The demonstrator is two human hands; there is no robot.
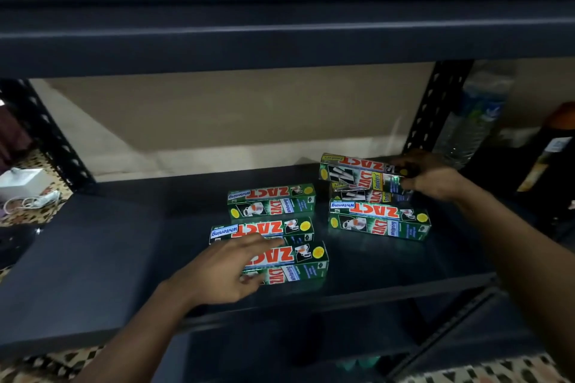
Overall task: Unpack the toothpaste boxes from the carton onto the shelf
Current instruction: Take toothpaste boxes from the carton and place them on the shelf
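Several green toothpaste boxes lie on the dark shelf (pixel 93 246). Three whitening boxes sit in a column at the middle: a back box (pixel 271 200), a middle box (pixel 264 228) and a front box (pixel 298 261). My left hand (pixel 224 270) rests on the front box's left end, thumb at its near side and fingers laid over the top. To the right lies another whitening box (pixel 379 221). Behind it a smokers box (pixel 357 172) is gripped at its right end by my right hand (pixel 432 177), on top of a second smokers box (pixel 367 196). No carton is in view.
An upper shelf board (pixel 280 40) overhangs close above. Perforated black uprights stand at the back left (pixel 46 134) and back right (pixel 435 109). A clear water bottle (pixel 473 121) and a dark bottle (pixel 547 152) stand right of the shelf. A white charger with cable (pixel 25 186) lies at the left.
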